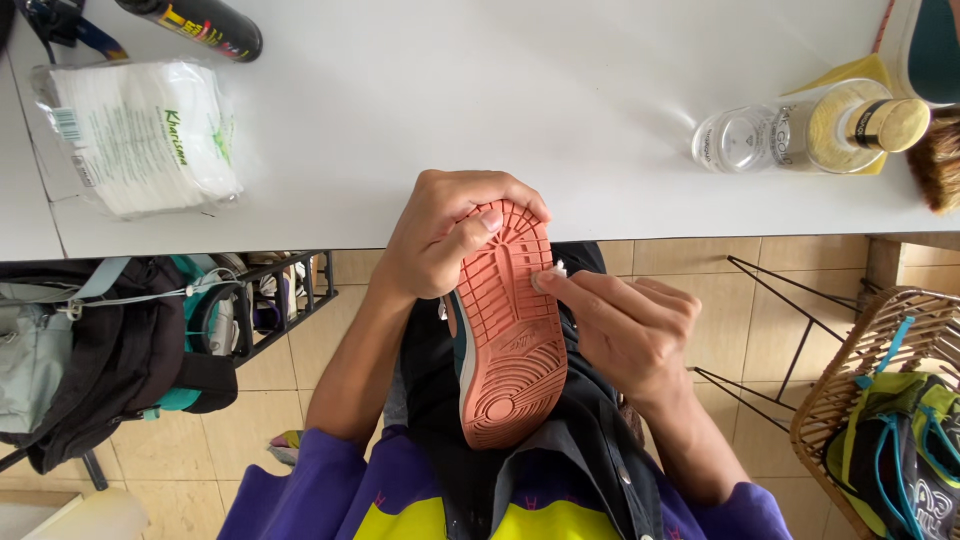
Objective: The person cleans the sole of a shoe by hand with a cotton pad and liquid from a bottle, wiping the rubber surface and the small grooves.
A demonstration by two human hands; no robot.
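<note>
A sneaker [510, 340] with a salmon-pink ribbed sole faces up over my lap, toe pointing to the table edge. My left hand [440, 235] wraps around its toe end, thumb pressed on the sole. My right hand [625, 325] pinches a small white wad [553, 274] against the sole's right edge near the forefoot. The shoe's upper is mostly hidden; a teal and white side shows at the left.
White table [450, 110] ahead holds a pack of white wipes [140, 135], a dark spray can [205, 25], a clear bottle on its side [800, 130] and a brush [940, 160]. Bags [90, 350] and a shoe rack [270, 300] at left, wicker basket [860, 400] at right.
</note>
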